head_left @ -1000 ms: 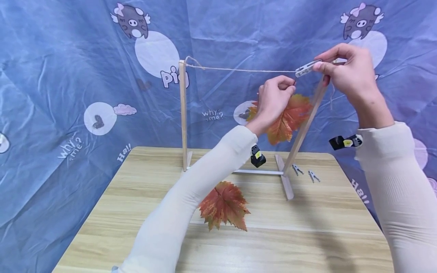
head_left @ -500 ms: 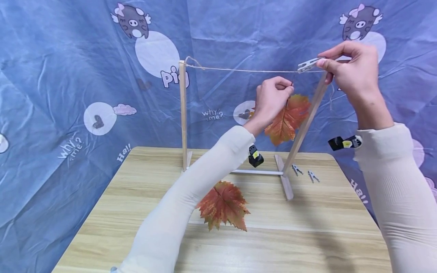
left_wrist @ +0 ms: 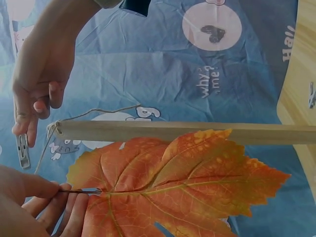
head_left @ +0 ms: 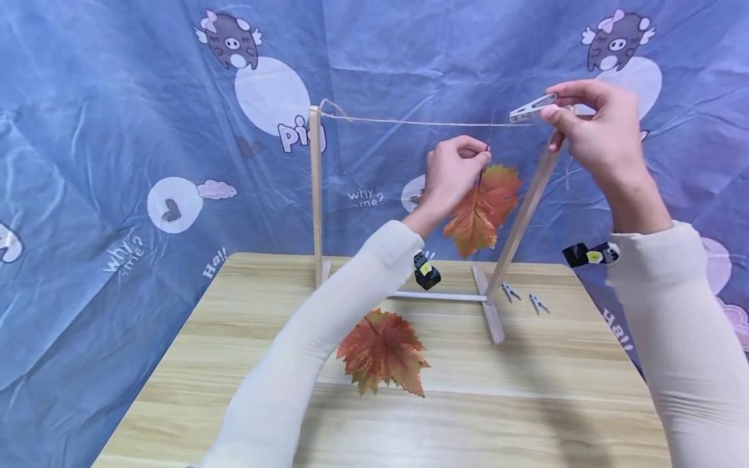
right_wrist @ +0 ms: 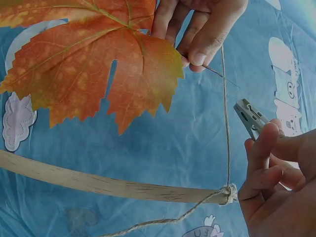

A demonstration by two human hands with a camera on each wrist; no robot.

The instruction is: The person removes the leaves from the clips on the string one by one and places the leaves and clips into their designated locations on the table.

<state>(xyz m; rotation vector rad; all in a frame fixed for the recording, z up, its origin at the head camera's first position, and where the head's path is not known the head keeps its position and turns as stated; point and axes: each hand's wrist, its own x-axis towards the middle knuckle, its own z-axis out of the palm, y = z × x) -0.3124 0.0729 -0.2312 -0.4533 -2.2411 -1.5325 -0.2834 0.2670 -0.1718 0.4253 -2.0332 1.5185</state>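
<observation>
My left hand (head_left: 456,170) pinches the thin stem of an orange maple leaf (head_left: 482,211), which hangs below the string. In the right wrist view the stem (right_wrist: 215,72) sticks out past the fingertips and crosses the string (right_wrist: 226,113). Higher up and to the right, my right hand (head_left: 605,127) pinches a grey clothespin (head_left: 531,108) by its handle end, near the right post's top. The clothespin's tip lies right at the string in the head view. A second leaf (head_left: 383,351), red-orange, lies on the table, partly overlapped by my left sleeve.
A wooden frame carries the string between its left post (head_left: 317,195) and leaning right post (head_left: 523,214), joined low down by a white rod (head_left: 439,296). Two more clothespins (head_left: 511,292) lie on the table (head_left: 468,416) beside the right foot. A blue printed curtain (head_left: 374,58) hangs behind.
My left hand has moved a little left and down, carrying the leaf along. The clothespin in my right hand has shifted slightly and its handle end has tilted up.
</observation>
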